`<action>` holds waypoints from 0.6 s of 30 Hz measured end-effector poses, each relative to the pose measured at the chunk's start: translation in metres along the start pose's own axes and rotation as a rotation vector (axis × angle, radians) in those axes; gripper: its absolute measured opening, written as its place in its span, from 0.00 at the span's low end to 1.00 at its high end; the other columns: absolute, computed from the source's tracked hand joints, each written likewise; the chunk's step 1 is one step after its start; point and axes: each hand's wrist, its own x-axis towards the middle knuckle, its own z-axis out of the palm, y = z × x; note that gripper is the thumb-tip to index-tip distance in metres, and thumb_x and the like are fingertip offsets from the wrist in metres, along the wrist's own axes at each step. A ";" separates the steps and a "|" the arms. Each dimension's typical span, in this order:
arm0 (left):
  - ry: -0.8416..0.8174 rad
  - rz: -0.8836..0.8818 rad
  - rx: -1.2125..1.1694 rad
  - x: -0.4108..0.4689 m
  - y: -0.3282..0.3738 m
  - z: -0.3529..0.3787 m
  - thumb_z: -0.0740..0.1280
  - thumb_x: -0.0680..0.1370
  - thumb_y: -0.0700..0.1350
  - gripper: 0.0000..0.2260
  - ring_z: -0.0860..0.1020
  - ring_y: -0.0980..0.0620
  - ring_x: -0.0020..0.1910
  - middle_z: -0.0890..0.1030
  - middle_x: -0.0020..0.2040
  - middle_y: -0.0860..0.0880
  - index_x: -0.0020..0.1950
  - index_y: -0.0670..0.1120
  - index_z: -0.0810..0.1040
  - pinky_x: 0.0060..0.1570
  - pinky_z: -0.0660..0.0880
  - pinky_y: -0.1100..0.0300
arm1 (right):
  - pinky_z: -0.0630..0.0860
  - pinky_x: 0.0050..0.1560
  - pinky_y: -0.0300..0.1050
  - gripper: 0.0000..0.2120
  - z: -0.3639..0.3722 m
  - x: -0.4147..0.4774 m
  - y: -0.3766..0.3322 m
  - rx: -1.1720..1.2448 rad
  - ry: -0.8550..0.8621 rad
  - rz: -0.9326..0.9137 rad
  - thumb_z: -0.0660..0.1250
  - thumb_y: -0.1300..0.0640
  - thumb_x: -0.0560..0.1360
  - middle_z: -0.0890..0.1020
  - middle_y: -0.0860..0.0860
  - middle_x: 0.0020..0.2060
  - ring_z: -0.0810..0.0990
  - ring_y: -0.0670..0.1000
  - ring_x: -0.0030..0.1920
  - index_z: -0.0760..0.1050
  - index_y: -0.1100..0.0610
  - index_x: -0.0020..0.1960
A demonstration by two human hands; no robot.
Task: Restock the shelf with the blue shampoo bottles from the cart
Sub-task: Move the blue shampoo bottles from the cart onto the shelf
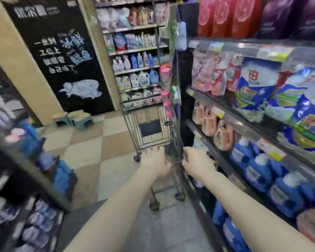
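A dark wire shopping cart stands in the aisle ahead of me, its basket looking empty from here. My left hand and my right hand both grip the cart's handle at its near end. Blue bottles with white caps fill the lower shelf on my right, close to my right arm. The picture is blurred by motion, so labels cannot be read.
The right shelf unit carries bagged goods above and pink jugs below. More shelves stand behind the cart. Small green stools sit by a black poster. Dark shelves line the left. Checkered floor lies between.
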 end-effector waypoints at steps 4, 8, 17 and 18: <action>-0.027 -0.116 -0.010 0.052 -0.059 0.008 0.61 0.79 0.58 0.24 0.71 0.37 0.66 0.73 0.67 0.40 0.70 0.45 0.68 0.66 0.68 0.45 | 0.77 0.57 0.52 0.20 0.035 0.085 -0.029 0.022 -0.050 -0.039 0.64 0.55 0.74 0.80 0.54 0.60 0.79 0.58 0.60 0.75 0.56 0.65; -0.096 -0.234 -0.074 0.106 -0.110 0.025 0.60 0.79 0.58 0.25 0.70 0.37 0.68 0.72 0.70 0.39 0.71 0.45 0.67 0.68 0.67 0.45 | 0.77 0.57 0.51 0.19 0.077 0.165 -0.040 0.014 -0.119 -0.086 0.64 0.54 0.74 0.80 0.52 0.61 0.78 0.56 0.60 0.75 0.54 0.65; -0.207 -0.378 -0.123 0.284 -0.187 0.080 0.59 0.81 0.56 0.26 0.70 0.36 0.68 0.71 0.70 0.40 0.76 0.46 0.64 0.70 0.65 0.43 | 0.76 0.44 0.46 0.09 0.189 0.366 -0.015 -0.036 -0.358 -0.095 0.64 0.55 0.76 0.80 0.52 0.50 0.80 0.55 0.48 0.74 0.53 0.56; -0.226 -0.393 -0.127 0.306 -0.193 0.088 0.58 0.81 0.56 0.26 0.70 0.37 0.68 0.71 0.70 0.41 0.75 0.46 0.65 0.70 0.65 0.43 | 0.76 0.42 0.45 0.08 0.202 0.390 -0.011 -0.044 -0.386 -0.095 0.64 0.55 0.77 0.80 0.52 0.49 0.79 0.54 0.46 0.74 0.54 0.55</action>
